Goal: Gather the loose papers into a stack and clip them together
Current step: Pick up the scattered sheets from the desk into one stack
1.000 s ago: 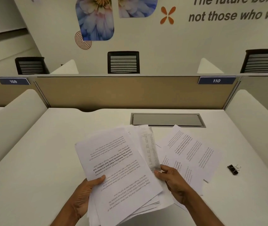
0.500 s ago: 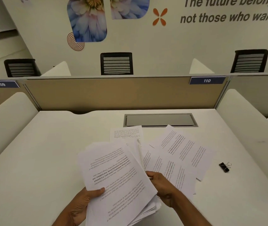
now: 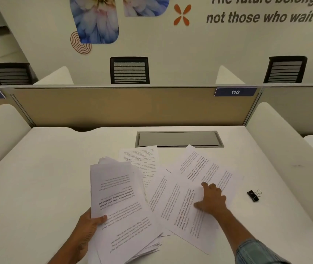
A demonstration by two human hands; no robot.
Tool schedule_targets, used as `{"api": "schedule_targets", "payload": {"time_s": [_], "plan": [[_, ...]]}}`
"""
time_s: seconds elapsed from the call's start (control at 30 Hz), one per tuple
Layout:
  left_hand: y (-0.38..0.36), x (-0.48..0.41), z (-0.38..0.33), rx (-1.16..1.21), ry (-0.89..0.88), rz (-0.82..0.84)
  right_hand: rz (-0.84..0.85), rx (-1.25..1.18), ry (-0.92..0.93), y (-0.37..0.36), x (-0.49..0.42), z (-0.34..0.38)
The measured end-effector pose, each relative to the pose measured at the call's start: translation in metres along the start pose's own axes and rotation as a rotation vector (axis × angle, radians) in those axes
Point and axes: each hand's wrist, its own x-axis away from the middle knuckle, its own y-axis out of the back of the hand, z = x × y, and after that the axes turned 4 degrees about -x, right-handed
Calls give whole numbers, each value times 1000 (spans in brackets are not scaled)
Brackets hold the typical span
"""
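Note:
My left hand (image 3: 84, 232) grips a thick, uneven stack of printed papers (image 3: 121, 210) by its lower left edge, held above the white desk (image 3: 37, 183). Several loose printed sheets (image 3: 171, 199) lie fanned on the desk to the right of the stack. My right hand (image 3: 212, 199) rests flat on the rightmost loose sheet (image 3: 205, 168), fingers spread, holding nothing. A black binder clip (image 3: 253, 195) lies on the desk, apart from the papers, to the right of my right hand.
A grey cable hatch (image 3: 178, 139) is set into the desk behind the papers. A tan partition (image 3: 113, 105) closes the back, white side dividers (image 3: 285, 149) flank the desk. Black chairs (image 3: 129, 70) stand beyond the partition.
My right hand left the stack's edge and reached right onto the loose sheets. The stack in my left hand shifted left. The camera tilted down slightly.

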Motion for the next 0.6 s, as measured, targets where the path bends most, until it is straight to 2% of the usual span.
{"api": "schedule_targets", "payload": {"time_s": [0.2, 0.5, 0.6], "plan": [[-1, -2, 2, 11, 49, -33, 80, 152, 47, 13, -17, -9], [2, 10, -7, 181, 110, 30, 138, -14, 118, 12, -16, -12], [10, 14, -8, 290, 152, 62, 130, -211, 152, 20, -12, -21]]}}
